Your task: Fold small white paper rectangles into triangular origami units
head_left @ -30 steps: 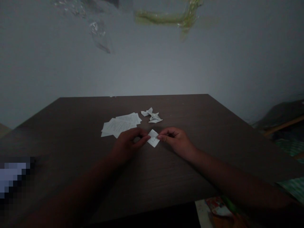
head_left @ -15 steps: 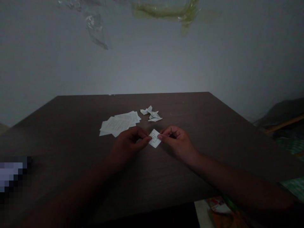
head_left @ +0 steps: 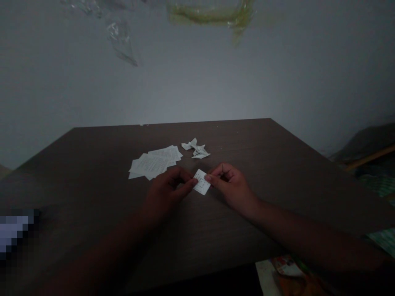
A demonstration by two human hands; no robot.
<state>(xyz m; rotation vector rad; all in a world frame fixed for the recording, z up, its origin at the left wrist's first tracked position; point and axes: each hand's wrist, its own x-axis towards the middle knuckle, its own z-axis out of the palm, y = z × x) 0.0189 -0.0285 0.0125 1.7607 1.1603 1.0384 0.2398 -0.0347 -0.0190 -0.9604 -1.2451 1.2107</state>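
while a small paper square (head_left: 202,183) is held between the two hands over the middle of the table (head_left: 247,150), it is turned cornerwise, with one corner directed toward the far edge and the opposite one toward the near edge. its left side is pinched between the thumb and fingers of the left hand (head_left: 163,187), and its right side is gripped in the same way by the right hand (head_left: 233,185). dark printed marks are shown on its upper face; whether its underside is touched to the table cannot be told.

beyond the left hand, toward the far left corner of the table, a fanned stack of printed sheets (head_left: 151,164) is spread, its layers partly overlapped. just beside the right end of that stack, nearer the far edge, a cluster of folded paper pieces (head_left: 200,151) is set, with pointed flaps turned in several directions. at the far edge itself, left of its middle, a white scrap (head_left: 144,124) is seen. along the left edge of the table, toward the near side, an object (head_left: 12,232) is blurred out. behind the far edge, the wall (head_left: 216,82) is marked by yellowish tape (head_left: 200,15).
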